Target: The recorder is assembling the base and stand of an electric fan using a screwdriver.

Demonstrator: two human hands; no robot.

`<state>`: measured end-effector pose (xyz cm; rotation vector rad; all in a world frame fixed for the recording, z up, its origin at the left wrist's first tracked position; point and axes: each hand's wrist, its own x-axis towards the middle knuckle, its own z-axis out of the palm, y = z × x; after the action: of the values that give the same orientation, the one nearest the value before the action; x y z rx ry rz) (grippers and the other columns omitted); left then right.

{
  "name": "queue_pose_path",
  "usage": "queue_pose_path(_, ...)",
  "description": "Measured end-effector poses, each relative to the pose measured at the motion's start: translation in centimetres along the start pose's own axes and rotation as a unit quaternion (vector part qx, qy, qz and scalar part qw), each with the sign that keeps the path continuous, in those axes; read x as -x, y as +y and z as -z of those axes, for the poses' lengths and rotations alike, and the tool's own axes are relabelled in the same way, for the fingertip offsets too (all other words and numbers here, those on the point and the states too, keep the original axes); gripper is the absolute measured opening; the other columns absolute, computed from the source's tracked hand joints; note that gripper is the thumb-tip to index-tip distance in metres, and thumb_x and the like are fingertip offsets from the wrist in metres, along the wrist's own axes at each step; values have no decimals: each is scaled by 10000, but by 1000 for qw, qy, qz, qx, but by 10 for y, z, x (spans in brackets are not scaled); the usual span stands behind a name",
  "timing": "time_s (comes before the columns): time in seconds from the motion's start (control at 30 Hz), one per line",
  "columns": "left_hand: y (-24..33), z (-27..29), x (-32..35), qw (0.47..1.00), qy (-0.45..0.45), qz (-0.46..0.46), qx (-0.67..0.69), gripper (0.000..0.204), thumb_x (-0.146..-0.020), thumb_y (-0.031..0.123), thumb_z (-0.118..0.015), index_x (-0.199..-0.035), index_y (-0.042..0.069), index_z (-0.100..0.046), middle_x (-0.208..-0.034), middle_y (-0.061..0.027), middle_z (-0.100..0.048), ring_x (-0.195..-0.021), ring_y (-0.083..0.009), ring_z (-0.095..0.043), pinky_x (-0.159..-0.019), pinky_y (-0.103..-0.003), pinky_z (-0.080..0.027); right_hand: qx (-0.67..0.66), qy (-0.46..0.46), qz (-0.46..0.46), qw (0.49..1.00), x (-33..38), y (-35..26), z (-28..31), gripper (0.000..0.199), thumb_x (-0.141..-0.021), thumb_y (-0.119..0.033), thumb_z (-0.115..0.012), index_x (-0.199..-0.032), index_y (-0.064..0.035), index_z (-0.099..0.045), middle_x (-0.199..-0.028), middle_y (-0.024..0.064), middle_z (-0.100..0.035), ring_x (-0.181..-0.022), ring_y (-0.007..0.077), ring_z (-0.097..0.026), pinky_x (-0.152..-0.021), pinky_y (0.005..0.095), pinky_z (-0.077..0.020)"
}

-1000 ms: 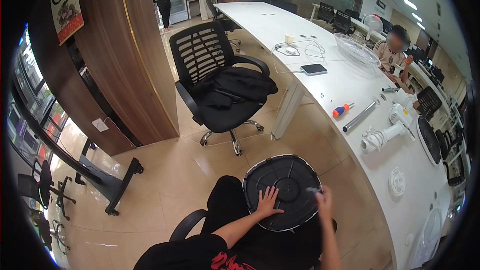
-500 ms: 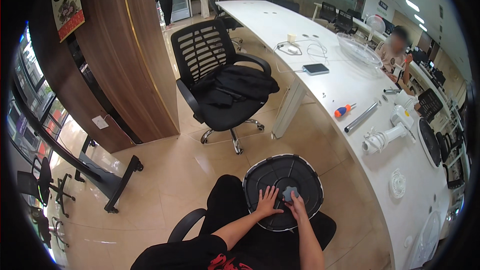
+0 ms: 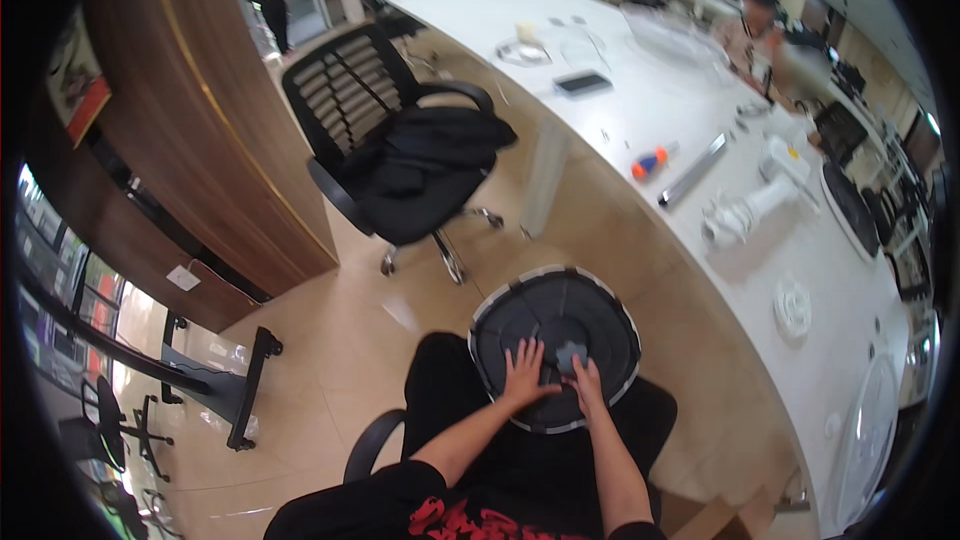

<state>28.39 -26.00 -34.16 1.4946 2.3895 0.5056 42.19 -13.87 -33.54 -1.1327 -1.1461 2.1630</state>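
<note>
A round black base (image 3: pixel 515 310) with a pale rim rests on my lap, its ribbed underside facing up. A grey lobed knob (image 3: pixel 570 353) sits near its middle. My right hand (image 3: pixel 587 384) grips the knob from its near right side, the fingers partly hidden by the hand itself. Just left of the knob, my left hand (image 3: pixel 522 380) lies flat on the base with fingers spread. The picture is slightly blurred, so whether the knob is turning cannot be told.
The curved white table (image 3: pixel 640 130) at right bears a screwdriver (image 3: pixel 650 162), a metal tube (image 3: pixel 693 170), a white fan body (image 3: pixel 745 210), a phone (image 3: pixel 583 83) and fan guards. A black office chair (image 3: pixel 400 155) stands ahead. Another person (image 3: pixel 745 40) sits across the table.
My view has turned, so the table, chair and base sit further left and higher. Both hands stay on the base, the right one still at the knob.
</note>
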Motion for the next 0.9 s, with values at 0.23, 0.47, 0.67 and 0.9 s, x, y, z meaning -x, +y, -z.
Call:
queue_pose_path(0.23,-11,13,-24,1000,31,3,-1,1268,-674,730,-729,-1587,28,-199,-1654,-188,-189,-1546,-369,-102,-1184,-658,-60,-100,5,39,994,-1,1,-8,529,-1027,-302,-597,-1460,-78,-393,-1221,112,-626,-1027,204,-651,-822,369,-581)
queue_pose_path(0.47,-8,7,-14,999,40,4,31,1251,-670,711,-745,-1585,41,-219,-1647,-189,-203,-1542,-375,-108,-1189,-642,-43,-91,-30,2,995,8,1,0,486,-1048,-327,-546,-1438,-68,-419,-1221,90,-626,-1007,199,-655,-831,349,-568)
queue_pose_path(0.67,0,15,-13,999,50,-12,19,1210,-692,688,-746,-1581,46,-234,-1639,-187,-225,-1539,-371,-125,-1201,-616,-61,-92,-38,24,995,13,2,4,447,-1057,-325,-524,-1419,-76,-441,-1222,87,-627,-987,213,-664,-839,346,-560)
queue_pose_path(0.9,-4,9,-11,1000,16,2,10,1243,-685,694,-752,-1582,19,-218,-1656,-191,-189,-1547,-367,-103,-1193,-631,-39,-105,-13,4,994,12,3,-2,489,-1028,-294,-595,-1450,-100,-444,-1290,75,-611,-1123,191,-626,-867,350,-555)
